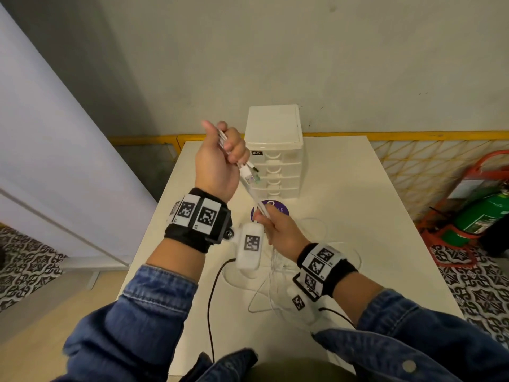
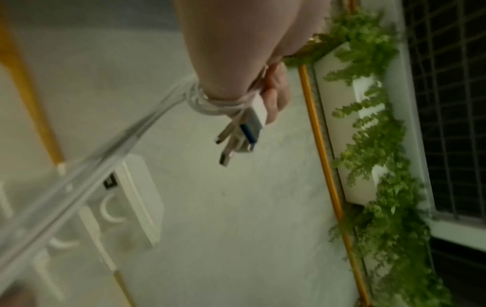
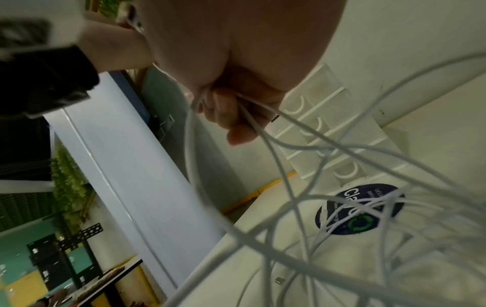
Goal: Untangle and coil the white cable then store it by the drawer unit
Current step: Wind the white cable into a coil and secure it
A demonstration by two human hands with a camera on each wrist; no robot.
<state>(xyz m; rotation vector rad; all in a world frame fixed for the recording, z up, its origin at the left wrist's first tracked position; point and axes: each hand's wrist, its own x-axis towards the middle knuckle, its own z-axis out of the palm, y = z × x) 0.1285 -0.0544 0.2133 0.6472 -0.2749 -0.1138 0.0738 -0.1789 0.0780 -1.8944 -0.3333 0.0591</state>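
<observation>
Head view shows the white cable (image 1: 249, 186) stretched between the raised left hand (image 1: 220, 158), fisted round its plug ends, and the right hand (image 1: 278, 230) pinching strands above the table (image 1: 358, 216), so untangling seems underway; next, probably, feed slack leftward before the drawer unit (image 1: 274, 139).

Desk (image 1: 358, 188): white top. On it: white drawer unit (image 1: 274, 150) standing at the far edge; round purple sticker (image 1: 281, 209) just in front of the unit; loose loops of white cable (image 1: 325, 230) nearer; black cord (image 1: 210, 307) trailing to the near edge
</observation>
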